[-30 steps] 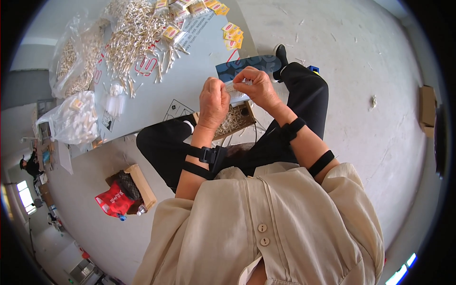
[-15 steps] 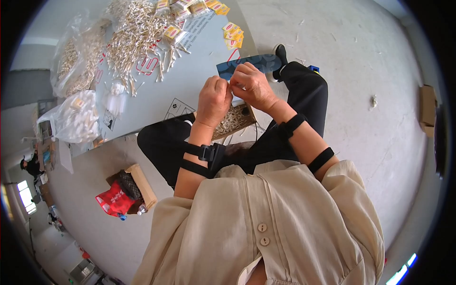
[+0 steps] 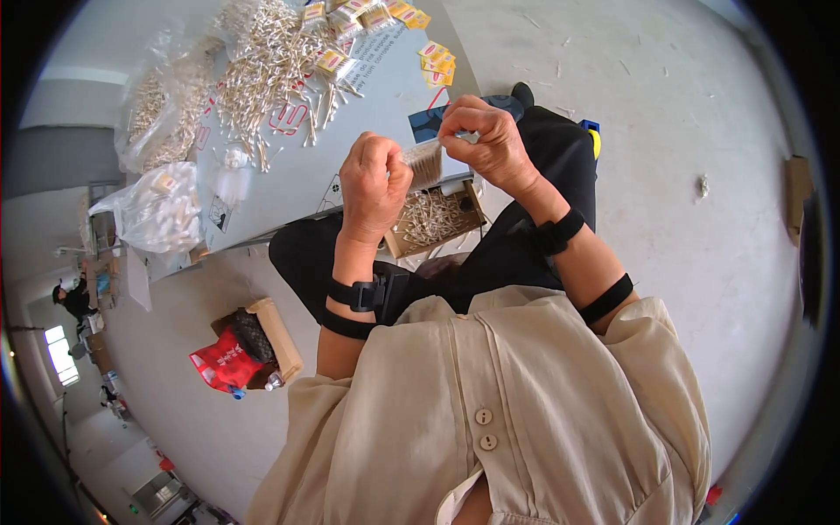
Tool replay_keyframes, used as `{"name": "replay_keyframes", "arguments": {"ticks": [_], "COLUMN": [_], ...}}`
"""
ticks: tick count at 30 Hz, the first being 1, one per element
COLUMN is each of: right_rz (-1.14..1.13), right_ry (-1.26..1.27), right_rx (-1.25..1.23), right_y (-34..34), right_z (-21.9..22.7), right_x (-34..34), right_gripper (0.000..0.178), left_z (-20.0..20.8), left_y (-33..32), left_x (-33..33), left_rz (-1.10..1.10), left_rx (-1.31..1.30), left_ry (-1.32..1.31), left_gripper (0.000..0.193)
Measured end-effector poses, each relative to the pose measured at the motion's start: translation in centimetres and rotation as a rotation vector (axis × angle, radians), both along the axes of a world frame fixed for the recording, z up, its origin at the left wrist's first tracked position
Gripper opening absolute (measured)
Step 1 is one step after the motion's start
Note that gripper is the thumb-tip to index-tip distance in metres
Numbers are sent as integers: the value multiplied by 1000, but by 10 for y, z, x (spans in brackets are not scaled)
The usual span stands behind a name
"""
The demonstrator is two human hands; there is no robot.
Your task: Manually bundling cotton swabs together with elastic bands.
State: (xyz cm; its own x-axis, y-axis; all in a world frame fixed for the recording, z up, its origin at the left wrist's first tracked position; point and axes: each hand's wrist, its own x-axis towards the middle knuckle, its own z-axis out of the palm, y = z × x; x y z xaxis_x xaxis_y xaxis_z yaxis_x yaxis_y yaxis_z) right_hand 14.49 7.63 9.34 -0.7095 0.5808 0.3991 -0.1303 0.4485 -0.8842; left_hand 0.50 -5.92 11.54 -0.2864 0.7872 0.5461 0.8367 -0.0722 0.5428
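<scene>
A small clear packet of cotton swabs (image 3: 425,164) hangs between my two hands, above the table's near edge. My left hand (image 3: 373,185) is closed, its fingertips at the packet's left side. My right hand (image 3: 486,147) pinches with thumb and forefinger at the packet's upper right; a bit of clear film shows at its fingers. Below the hands, a shallow box (image 3: 479,220) holds loose cotton swabs (image 3: 430,215). A large heap of loose swabs (image 3: 262,79) lies on the grey table (image 3: 289,188), with filled packets (image 3: 350,19) behind it.
Yellow cards (image 3: 437,63) lie near the table's right edge. At the table's left are a clear bag of swabs (image 3: 179,114), a white plastic bag (image 3: 162,210) and clear sleeves (image 3: 232,182). A cardboard box (image 3: 282,337) with a red bag (image 3: 226,360) stands on the floor.
My hands, close together before, have moved apart, the left one leftward and the right one rightward. The swab packet between them now shows, and more of the box below is visible.
</scene>
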Motion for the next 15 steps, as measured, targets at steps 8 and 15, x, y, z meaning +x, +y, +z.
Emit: {"name": "replay_keyframes", "arguments": {"ticks": [8, 15], "right_rz": [203, 45], "right_ry": [171, 158], "right_rx": [-407, -439], "right_y": [-19, -25], "right_z": [22, 7], "right_x": [8, -10], "right_gripper": [31, 19], "left_z": [36, 10], "left_y": [-20, -7], "left_x": [10, 10], "left_rz": [70, 94], "left_rx": [123, 165], "left_ry": [150, 232], "left_gripper": [19, 20]}}
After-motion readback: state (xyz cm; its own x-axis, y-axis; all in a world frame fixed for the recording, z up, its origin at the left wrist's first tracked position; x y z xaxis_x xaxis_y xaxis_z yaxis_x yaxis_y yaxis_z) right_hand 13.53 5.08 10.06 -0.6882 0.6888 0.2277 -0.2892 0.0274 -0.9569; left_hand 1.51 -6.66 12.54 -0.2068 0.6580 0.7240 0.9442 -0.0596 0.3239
